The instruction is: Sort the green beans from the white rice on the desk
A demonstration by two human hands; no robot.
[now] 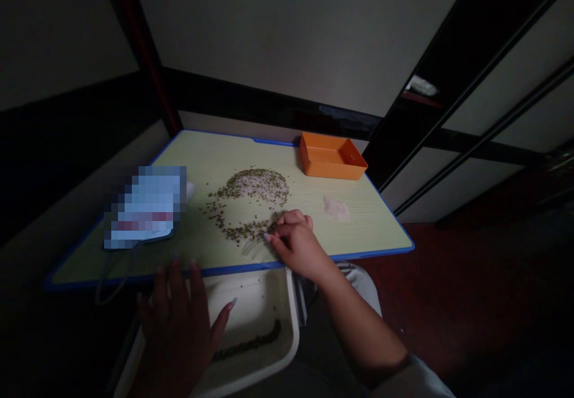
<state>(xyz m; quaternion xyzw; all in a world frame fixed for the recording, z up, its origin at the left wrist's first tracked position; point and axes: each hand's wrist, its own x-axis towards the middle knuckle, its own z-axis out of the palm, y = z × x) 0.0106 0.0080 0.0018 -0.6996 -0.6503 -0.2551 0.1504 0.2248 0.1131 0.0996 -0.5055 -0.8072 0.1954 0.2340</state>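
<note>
On the table lies a loose pile of small green beans mixed with pale, rice-like grains [260, 186]. A thinner band of mostly green beans [244, 230] stretches along its near side. My right hand [293, 236] rests at the right end of that band, fingers curled and thumb pressed in; whatever lies between the fingertips is hidden. My left hand [177, 311] is open with fingers spread, over the left part of a white bin [292, 332] below the table's front edge. Dark green beans [251, 344] lie along the bin's bottom. A small heap of pale grains [336, 208] sits apart to the right.
An orange open box [334, 168] stands at the table's back right. A phone-like device [146, 210], blurred out, leans at the left with a cable [102, 278] hanging over the edge. The light table [376, 224] has a blue rim and backs onto a wall.
</note>
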